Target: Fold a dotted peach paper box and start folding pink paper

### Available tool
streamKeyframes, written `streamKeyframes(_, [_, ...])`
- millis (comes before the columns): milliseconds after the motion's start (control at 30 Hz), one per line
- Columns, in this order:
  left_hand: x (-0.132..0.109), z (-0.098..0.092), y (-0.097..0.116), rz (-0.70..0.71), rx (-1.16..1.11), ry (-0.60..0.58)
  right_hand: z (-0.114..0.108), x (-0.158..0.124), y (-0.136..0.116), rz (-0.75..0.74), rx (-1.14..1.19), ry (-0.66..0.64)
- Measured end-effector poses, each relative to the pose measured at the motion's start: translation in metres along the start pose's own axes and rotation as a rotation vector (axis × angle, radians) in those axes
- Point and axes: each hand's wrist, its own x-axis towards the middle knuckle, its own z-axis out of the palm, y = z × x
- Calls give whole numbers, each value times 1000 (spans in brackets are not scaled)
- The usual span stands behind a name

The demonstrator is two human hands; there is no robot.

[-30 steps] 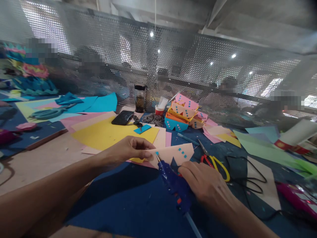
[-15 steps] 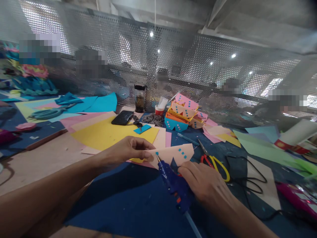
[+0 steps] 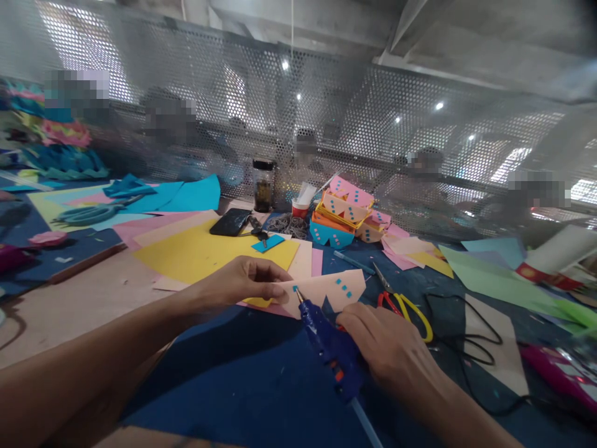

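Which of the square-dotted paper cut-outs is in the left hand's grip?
The peach cut-out by the tip of the glue gun, pinched in the left hand; the other cut-outs sit heaped near the paper cup.

Passage: the bare blue cloth [image 3: 224, 379] between the left arm [image 3: 140, 330] and the glue gun [image 3: 326, 348]. The gun and its glue stick [image 3: 366, 423] bound this lane on the right. Beyond the card [image 3: 321, 287], the pen [image 3: 354, 261] and scissors [image 3: 405, 305] obstruct low travel. Right of the right hand [image 3: 377, 336], the cable [image 3: 485, 318] loops across the surface. Rear obstacles: bottle [image 3: 263, 185], cup [image 3: 301, 206] and stacked cutouts [image 3: 342, 211], backed by the mesh wall [image 3: 261, 93].
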Motion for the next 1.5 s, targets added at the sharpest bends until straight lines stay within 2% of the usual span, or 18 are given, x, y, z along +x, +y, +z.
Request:
streamKeyframes(533, [-1,0,1,-3,33,9,-2,1,-1,-17,4,24])
streamKeyframes(767, [-3,0,1,17,16,-34,-1,1,-2,-30,-32,47])
streamKeyframes(1133, [0,-2,-2,11,29,12,-2,1,-2,-13,-3,13])
streamKeyframes(1500, [-3,0,2,32,44,-31,-3,2,-3,-5,-17,25])
